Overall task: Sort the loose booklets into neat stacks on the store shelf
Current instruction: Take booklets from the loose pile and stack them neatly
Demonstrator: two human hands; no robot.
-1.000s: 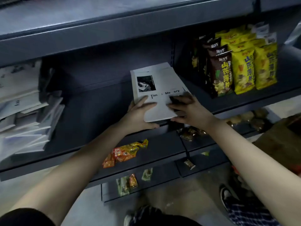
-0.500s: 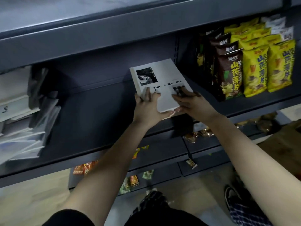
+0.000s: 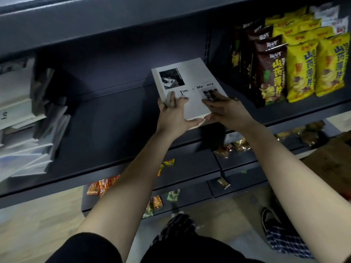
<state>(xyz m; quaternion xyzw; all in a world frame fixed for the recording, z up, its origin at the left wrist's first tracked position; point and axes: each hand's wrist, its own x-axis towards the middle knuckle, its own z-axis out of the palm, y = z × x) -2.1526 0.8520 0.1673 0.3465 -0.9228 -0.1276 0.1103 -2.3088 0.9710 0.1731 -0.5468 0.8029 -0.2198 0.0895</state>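
A white stack of booklets (image 3: pixel 191 78) with a dark photo and the words "Time & Memory" on its cover lies on the dark grey shelf (image 3: pixel 106 130), right of the middle. My left hand (image 3: pixel 173 114) presses its near left corner, fingers straight on the cover and thumb stretched along the near edge. My right hand (image 3: pixel 225 109) rests flat on the near right part of the cover, fingers spread. A loose, untidy heap of white and grey booklets (image 3: pixel 28 130) lies at the shelf's left end.
Yellow and brown snack bags (image 3: pixel 296 63) stand upright right of the stack, behind a shelf upright. Small snack packets (image 3: pixel 102 186) lie on lower shelves. Another shelf board (image 3: pixel 114 21) hangs overhead. My legs and a shoe (image 3: pixel 269 219) show on the floor below.
Both hands have slid the stack deeper onto the shelf, and my fingers now reach further up the cover. The view has shifted slightly left and up.
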